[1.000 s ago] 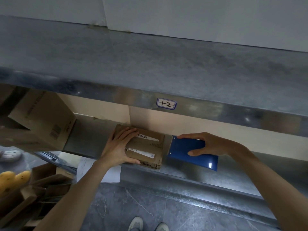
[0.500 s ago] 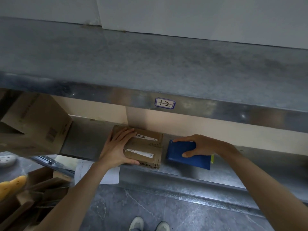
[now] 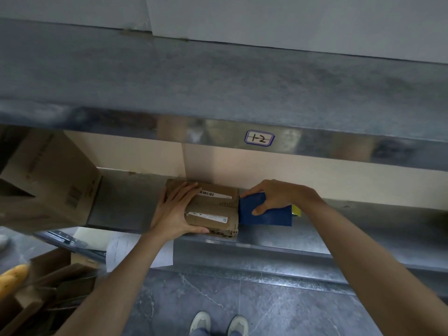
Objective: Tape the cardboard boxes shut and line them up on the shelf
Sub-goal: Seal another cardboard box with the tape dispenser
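The small brown cardboard box (image 3: 218, 205) lies flat at the front edge of the metal shelf (image 3: 131, 202), flaps closed and two white labels on top, under my left hand (image 3: 174, 212). The blue box (image 3: 266, 218) gripped in my right hand (image 3: 278, 195) touches its right side. A bigger cardboard box (image 3: 48, 185) sits well to the left.

The small box (image 3: 213, 212) sits on the shelf (image 3: 266, 248), pouch (image 3: 266, 214) touching its right.

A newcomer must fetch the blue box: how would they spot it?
Below the shelf label 1-2, a small cardboard box lies on the metal shelf under the left hand. Directly right of it, the right hand grips the blue box. It alone is glossy blue, with a yellow end.
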